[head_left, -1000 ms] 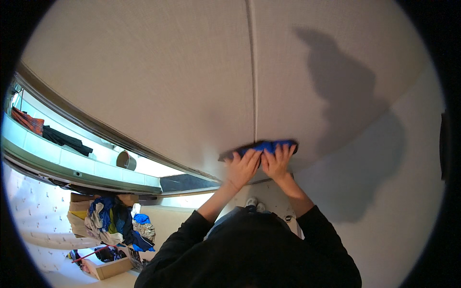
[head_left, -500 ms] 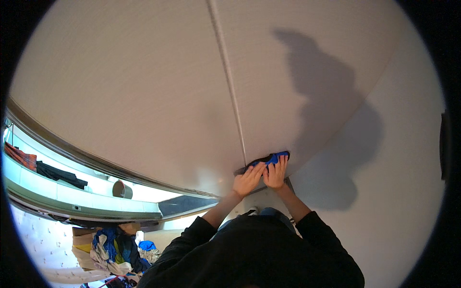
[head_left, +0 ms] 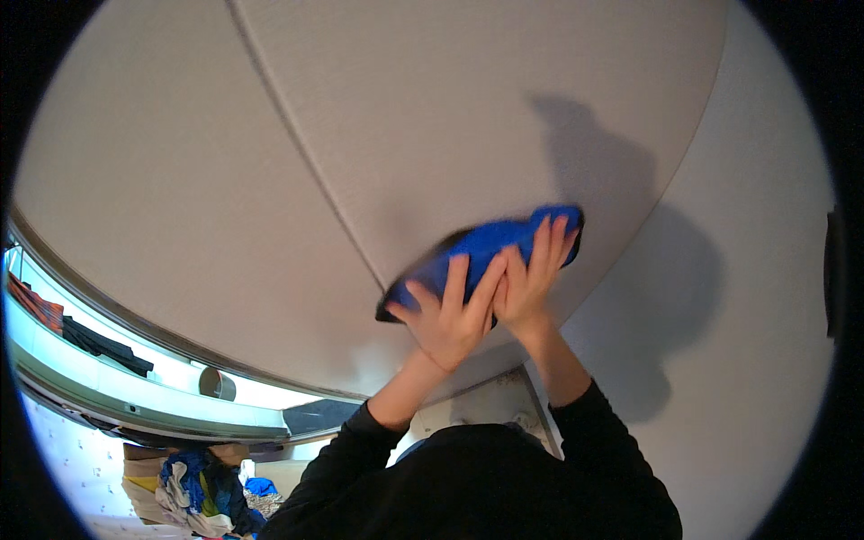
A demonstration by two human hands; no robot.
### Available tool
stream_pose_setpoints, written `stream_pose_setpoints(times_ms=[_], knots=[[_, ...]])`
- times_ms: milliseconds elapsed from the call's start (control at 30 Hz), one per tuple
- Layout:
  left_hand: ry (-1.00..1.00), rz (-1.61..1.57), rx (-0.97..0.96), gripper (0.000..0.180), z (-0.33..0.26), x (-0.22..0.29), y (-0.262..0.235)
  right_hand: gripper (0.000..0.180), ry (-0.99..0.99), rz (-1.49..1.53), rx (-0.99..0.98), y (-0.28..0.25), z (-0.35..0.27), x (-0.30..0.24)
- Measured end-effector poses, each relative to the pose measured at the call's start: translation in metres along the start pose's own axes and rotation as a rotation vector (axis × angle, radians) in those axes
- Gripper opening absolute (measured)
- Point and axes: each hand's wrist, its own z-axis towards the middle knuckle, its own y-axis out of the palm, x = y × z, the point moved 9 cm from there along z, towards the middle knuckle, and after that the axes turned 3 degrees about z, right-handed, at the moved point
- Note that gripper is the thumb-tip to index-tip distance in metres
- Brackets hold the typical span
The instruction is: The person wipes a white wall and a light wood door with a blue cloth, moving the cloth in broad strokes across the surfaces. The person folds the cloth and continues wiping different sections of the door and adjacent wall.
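A blue cloth (head_left: 490,238) with dark edging lies stretched slantwise against a large pale panel (head_left: 225,207). My left hand (head_left: 445,324) presses on its lower left part, fingers spread apart. Beside it, my right hand (head_left: 529,292) lies flat on the right part, fingers extended toward the cloth's upper right end. The two hands nearly meet in the middle. A straight seam (head_left: 306,155) in the panel runs down to the cloth's left end. Parts of the cloth under my palms are hidden, and the fingers are slightly blurred.
On the right, a pale wall (head_left: 765,315) meets the panel at a corner, and a shadow falls across both. At left, a lit ledge holds a dark folded cloth (head_left: 106,346) and a round container (head_left: 216,384). Below it is a heap of clothes (head_left: 193,486).
Both hands have moved upward along the panel with the blue cloth, which now appears larger and shows more of its surface. My left fingers are spread wider. The view has tilted.
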Motion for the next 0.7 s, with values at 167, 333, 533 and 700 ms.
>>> stream_pose_setpoints(times_ms=[167,333,533,700], knots=[[0.205,0.069,-0.211,0.039,-0.078,0.047,0.036,0.024,0.026,-0.040,-0.039,0.005,-0.102,0.017],[0.096,0.043,-0.184,0.037,-0.036,0.045,0.033,0.024,-0.028,-0.028,-0.082,-0.003,-0.062,0.033],[-0.123,0.002,0.078,0.046,0.113,0.016,-0.011,0.040,-0.087,-0.001,0.065,-0.048,0.111,0.047],[-0.185,0.075,0.017,0.044,0.107,0.026,-0.002,0.040,0.030,0.013,-0.040,-0.035,0.092,0.056]])
